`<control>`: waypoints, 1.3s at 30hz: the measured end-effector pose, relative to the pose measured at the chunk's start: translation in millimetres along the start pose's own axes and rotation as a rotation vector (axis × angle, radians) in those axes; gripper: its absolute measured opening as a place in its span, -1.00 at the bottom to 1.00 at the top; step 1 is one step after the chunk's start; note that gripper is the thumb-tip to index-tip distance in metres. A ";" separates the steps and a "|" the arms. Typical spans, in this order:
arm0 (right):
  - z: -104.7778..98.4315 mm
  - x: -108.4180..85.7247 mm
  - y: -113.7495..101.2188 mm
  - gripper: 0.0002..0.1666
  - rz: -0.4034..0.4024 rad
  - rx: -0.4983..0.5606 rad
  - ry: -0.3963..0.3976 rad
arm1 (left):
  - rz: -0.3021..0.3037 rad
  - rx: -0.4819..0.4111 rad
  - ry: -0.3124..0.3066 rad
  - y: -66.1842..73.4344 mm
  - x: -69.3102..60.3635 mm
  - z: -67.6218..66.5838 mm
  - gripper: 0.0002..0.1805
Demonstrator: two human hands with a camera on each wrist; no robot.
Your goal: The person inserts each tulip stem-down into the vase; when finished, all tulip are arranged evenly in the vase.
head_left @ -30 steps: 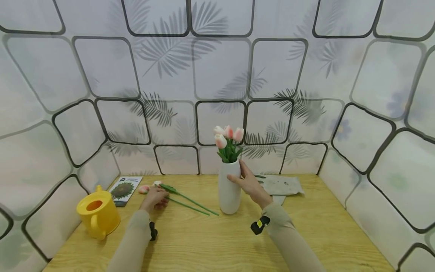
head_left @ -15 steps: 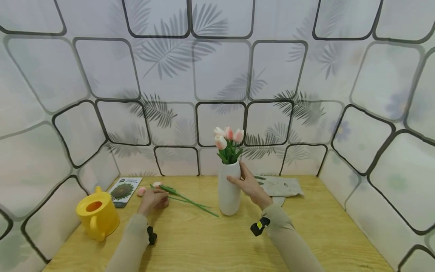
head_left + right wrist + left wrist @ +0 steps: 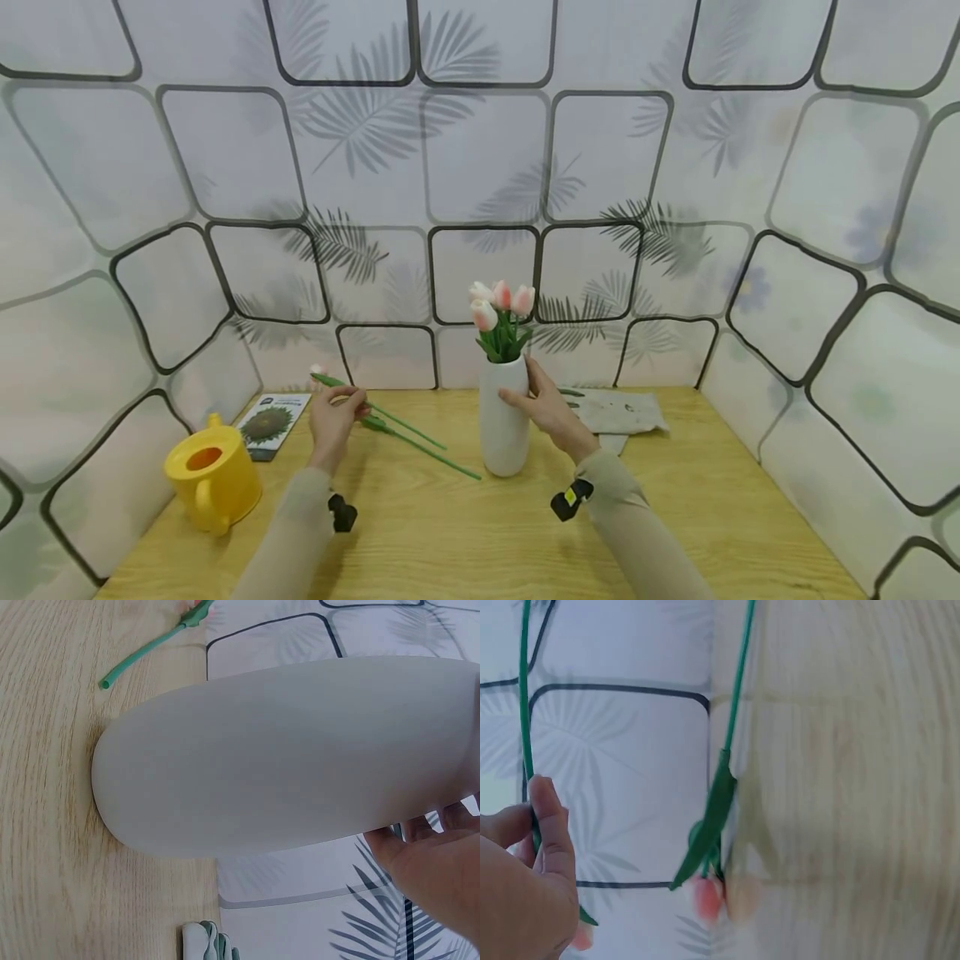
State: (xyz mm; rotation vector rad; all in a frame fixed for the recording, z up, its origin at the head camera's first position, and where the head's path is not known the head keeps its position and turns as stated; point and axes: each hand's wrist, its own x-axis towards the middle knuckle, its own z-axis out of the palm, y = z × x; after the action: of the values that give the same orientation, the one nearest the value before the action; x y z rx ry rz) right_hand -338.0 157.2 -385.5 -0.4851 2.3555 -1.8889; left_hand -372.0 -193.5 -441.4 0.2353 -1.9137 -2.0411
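Note:
My left hand [image 3: 336, 419] pinches the green stem of an artificial tulip [image 3: 525, 712] between thumb and fingers, lifted off the table. Its pink-and-white bloom points toward the back left, and its stem slants down rightward. Beneath it a second tulip [image 3: 438, 455] lies on the table, its pink bloom [image 3: 707, 898] visible in the left wrist view. My right hand [image 3: 553, 410] grips the upper right side of a tall white vase [image 3: 504, 429], which stands upright. Several pink-and-white tulips [image 3: 501, 321] with green leaves stand in the vase.
A yellow watering can [image 3: 217, 479] stands at the left. Behind it lies a packet with a sunflower picture [image 3: 268, 423]. A pale grey, green-marked cloth item [image 3: 630, 411] lies behind my right hand. Patterned walls [image 3: 390, 358] enclose the wooden table [image 3: 480, 542] at back and sides.
My left hand has lifted one tulip from the table and turned upward with it. The other tulip stays lying. My right hand and the vase hold still.

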 end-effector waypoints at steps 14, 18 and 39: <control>1.1 -10.1 -15.5 0.06 0.009 0.003 -0.005 | 0.116 -0.231 0.072 30.7 -11.1 25.3 -0.58; 0.6 -10.2 -14.3 0.06 0.004 0.003 -0.012 | 0.189 -0.241 0.133 37.2 -14.3 31.6 -0.64; 1.3 -8.3 -14.6 0.06 0.008 0.004 -0.012 | 0.378 -0.288 0.177 101.4 -11.8 67.6 -0.69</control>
State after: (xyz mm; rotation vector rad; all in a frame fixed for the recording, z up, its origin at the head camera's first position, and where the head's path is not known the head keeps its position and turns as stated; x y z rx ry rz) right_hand -327.0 155.8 -372.8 -0.4847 2.3417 -1.8813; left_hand -371.3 -130.3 -336.6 -0.0173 -1.4131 -1.9319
